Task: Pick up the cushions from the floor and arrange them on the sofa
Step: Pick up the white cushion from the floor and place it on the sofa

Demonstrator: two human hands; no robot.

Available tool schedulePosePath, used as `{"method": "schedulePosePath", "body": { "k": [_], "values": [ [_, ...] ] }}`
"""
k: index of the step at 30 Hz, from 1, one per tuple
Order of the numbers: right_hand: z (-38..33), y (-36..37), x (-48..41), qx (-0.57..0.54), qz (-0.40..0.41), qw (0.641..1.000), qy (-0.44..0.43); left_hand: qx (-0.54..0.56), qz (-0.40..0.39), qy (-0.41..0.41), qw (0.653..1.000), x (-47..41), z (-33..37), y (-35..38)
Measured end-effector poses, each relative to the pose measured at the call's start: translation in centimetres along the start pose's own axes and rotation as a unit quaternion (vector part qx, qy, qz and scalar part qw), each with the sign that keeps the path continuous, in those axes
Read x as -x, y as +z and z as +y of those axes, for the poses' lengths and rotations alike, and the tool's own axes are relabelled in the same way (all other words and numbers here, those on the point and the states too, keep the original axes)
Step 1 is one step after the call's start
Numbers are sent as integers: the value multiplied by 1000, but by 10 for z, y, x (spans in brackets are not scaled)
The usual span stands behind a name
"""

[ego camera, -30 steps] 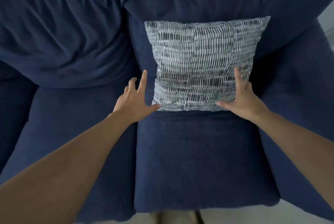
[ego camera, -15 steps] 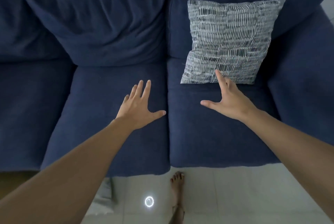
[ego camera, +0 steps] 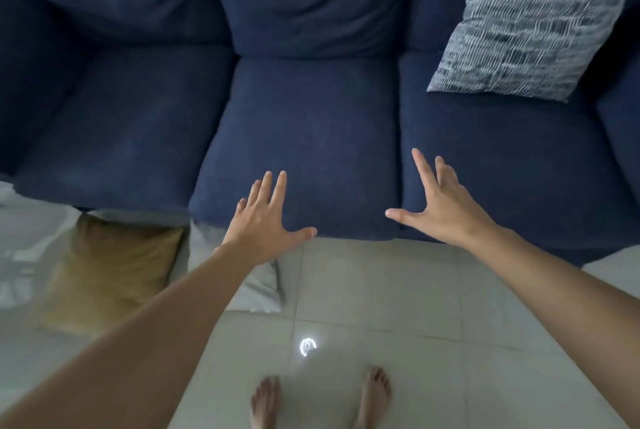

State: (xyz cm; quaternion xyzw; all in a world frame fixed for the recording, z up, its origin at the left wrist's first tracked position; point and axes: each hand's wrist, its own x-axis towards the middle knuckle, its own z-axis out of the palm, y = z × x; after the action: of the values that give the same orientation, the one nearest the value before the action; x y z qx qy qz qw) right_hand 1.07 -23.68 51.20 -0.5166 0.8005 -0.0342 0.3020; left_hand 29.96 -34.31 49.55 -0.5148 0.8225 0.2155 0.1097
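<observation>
Left hand is spread flat, fingers splayed, thumb out, holding nothing; it hovers over the front edge of the middle seat of the navy sofa. Right hand is also wide open and empty, thumb pointing inward, over the seam between the middle and right seats. Contact with the fabric can't be confirmed for either.

Grey patterned cushion leans against the sofa back on the right seat, well apart from both hands. Mustard cushion lies on the tiled floor at lower left, just in front of the left seat. A pale grey cushion sits beside it, partly hidden by the left forearm.

Middle and left seats are bare. Bare feet stand on open tile back from the sofa front.
</observation>
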Motion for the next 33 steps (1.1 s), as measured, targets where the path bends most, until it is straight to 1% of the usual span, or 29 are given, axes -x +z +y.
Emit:
{"method": "schedulePosePath", "body": {
  "k": [5,10,16,18,21,25,27,29,33],
  "values": [
    [-59,61,16,-3,-15,1000,-10,2,5,-18,1000,36,-89,6],
    [-136,133,23,-5,-32,999,18,15,-15,-37,999,63,-191,13],
    [-215,227,16,-14,-32,999,28,27,-52,-46,997,70,-323,33],
    [-234,260,7,-17,-39,999,29,30,-75,-56,995,67,-362,46],
    [-250,318,-11,-22,-61,997,32,58,-104,-80,990,55,-408,85],
    [-250,403,-50,-17,-103,994,43,70,-130,-107,983,30,-449,165],
    [-242,445,-76,-26,-122,991,48,77,-126,-108,983,13,-466,212],
    [-231,485,-106,-46,-123,990,52,87,-120,-103,984,-11,-483,255],
    [-210,557,-167,-89,-135,984,76,131,-114,-137,975,-61,-520,331]
  ]
}}
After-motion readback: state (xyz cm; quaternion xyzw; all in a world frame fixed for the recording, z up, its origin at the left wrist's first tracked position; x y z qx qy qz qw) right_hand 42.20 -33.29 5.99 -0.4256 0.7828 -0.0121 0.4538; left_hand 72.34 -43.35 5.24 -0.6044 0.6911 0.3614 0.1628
